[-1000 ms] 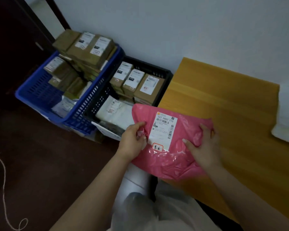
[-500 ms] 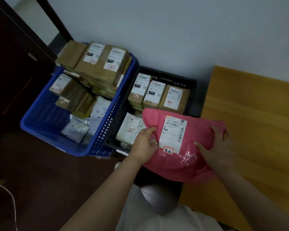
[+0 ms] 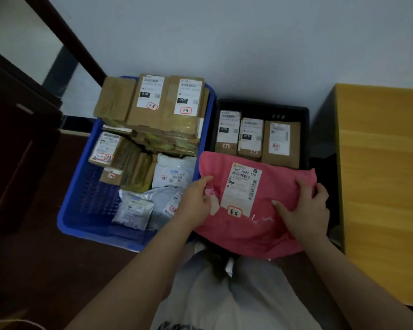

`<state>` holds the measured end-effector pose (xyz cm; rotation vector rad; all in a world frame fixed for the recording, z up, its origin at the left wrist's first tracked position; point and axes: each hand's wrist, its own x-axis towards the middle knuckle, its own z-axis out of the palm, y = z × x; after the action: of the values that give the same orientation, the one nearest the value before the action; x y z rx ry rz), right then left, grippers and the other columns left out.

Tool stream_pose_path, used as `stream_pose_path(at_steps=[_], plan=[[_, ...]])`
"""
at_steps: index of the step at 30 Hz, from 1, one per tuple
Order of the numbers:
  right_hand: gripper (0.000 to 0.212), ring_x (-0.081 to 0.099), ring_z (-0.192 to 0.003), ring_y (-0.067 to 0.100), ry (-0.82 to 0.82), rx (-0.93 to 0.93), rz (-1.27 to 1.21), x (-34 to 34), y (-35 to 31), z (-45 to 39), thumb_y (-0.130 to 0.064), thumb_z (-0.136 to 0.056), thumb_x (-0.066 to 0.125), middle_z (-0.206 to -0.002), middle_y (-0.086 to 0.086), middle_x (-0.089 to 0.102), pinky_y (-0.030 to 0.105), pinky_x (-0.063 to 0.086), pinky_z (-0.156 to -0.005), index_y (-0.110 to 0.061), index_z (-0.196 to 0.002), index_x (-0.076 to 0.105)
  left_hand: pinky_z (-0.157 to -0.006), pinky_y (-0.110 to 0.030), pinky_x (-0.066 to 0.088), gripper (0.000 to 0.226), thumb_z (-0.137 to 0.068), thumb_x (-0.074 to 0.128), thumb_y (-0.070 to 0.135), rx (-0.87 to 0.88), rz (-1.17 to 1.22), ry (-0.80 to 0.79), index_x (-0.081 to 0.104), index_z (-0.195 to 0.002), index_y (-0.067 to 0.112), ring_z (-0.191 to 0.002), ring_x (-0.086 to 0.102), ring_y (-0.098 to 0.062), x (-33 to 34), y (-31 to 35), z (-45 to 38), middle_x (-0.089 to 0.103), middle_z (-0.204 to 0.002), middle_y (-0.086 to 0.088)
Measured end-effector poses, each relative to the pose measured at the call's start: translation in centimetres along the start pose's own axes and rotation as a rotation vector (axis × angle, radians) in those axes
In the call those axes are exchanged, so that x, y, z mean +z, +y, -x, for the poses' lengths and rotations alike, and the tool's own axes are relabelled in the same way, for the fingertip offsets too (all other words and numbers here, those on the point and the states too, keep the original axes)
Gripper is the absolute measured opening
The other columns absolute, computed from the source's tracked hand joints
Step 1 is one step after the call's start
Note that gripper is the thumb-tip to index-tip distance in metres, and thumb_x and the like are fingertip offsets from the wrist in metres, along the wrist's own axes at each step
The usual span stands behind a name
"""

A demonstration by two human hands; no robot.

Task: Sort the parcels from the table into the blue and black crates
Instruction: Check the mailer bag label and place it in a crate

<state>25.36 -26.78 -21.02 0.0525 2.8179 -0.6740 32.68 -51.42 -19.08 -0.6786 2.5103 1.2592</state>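
A pink plastic parcel [image 3: 267, 225] with a white shipping label lies over the near half of the black crate [image 3: 262, 104]. My left hand [image 3: 196, 201] grips its left edge and my right hand [image 3: 303, 208] grips its right side. Three brown cardboard parcels [image 3: 255, 138] stand in a row at the crate's far end. The blue crate [image 3: 81, 186] to the left holds stacked brown boxes [image 3: 153, 103] and several white and grey mailer bags [image 3: 153, 198]. The front of the black crate is hidden under the pink parcel.
The yellow wooden table [image 3: 382, 186] stands at the right, close to the black crate. A pale wall runs behind both crates. Dark furniture [image 3: 17, 139] fills the left side, and the floor is dark. My light trousers [image 3: 224, 294] show below.
Both hands have carried the pink parcel leftward, off the table edge and over the black crate. The view has swung left with it, so less of the table shows.
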Motion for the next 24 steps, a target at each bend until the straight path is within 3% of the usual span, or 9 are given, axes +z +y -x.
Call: stream_pose_path(at_steps=[2,6,10,14,18,24], plan=[[0.085,0.042,-0.124,0.051,0.015,0.015,0.025,-0.1,0.3,0.1,-0.048,-0.071,0.079,-0.148,0.027,0.024,0.06,0.043,-0.097,-0.021,-0.141,0.038,-0.096,-0.014,0.032,0.053,-0.093,0.046,-0.003,0.014,-0.039,-0.036,0.044,-0.142,0.014,-0.121,0.047,-0.015,0.5,-0.4,-0.5,0.046,-0.137,-0.007],[0.085,0.04,-0.127,0.049,0.008,0.033,0.071,0.2,1.0,-0.7,-0.047,-0.072,0.08,-0.149,0.026,0.023,0.06,0.043,-0.098,-0.025,-0.141,0.035,-0.102,-0.028,0.039,0.05,-0.093,0.047,0.0,0.022,-0.108,-0.091,0.046,-0.141,0.012,-0.12,0.049,-0.02,2.1,-0.9,-1.8,0.048,-0.133,-0.009],[0.085,0.035,-0.133,0.047,-0.07,0.022,0.079,1.0,1.7,-2.6,-0.041,-0.076,0.078,-0.154,0.024,0.014,0.058,0.039,-0.104,-0.028,-0.146,0.031,-0.099,-0.018,0.032,0.056,-0.094,0.047,0.002,-0.025,-0.144,-0.156,0.035,-0.148,0.012,-0.125,0.045,-0.019,3.5,-0.4,-3.3,0.041,-0.141,-0.009],[0.087,0.036,-0.133,0.046,-0.17,-0.002,0.109,2.2,1.9,-4.8,-0.038,-0.077,0.078,-0.156,0.023,0.009,0.055,0.039,-0.105,-0.029,-0.148,0.029,-0.107,-0.027,0.033,0.061,-0.095,0.05,0.003,-0.103,-0.133,-0.198,0.027,-0.151,0.011,-0.132,0.04,-0.022,4.9,0.6,-5.3,0.032,-0.149,-0.011],[0.088,0.037,-0.132,0.044,-0.26,-0.005,0.134,3.8,2.9,-6.7,-0.039,-0.078,0.076,-0.156,0.022,0.006,0.053,0.039,-0.107,-0.031,-0.149,0.025,-0.1,-0.02,0.029,0.053,-0.095,0.049,0.004,-0.156,-0.156,-0.189,0.034,-0.146,0.006,-0.131,0.04,-0.025,6.8,0.8,-7.2,0.035,-0.147,-0.014],[0.085,0.036,-0.132,0.044,-0.373,-0.01,0.148,5.8,5.4,-8.3,-0.036,-0.082,0.074,-0.156,0.021,0.002,0.049,0.038,-0.106,-0.031,-0.15,0.023,-0.101,-0.025,0.033,0.05,-0.095,0.052,0.007,-0.235,-0.204,-0.236,0.038,-0.143,0.006,-0.128,0.042,-0.025,9.6,-0.8,-8.6,0.037,-0.145,-0.013]])
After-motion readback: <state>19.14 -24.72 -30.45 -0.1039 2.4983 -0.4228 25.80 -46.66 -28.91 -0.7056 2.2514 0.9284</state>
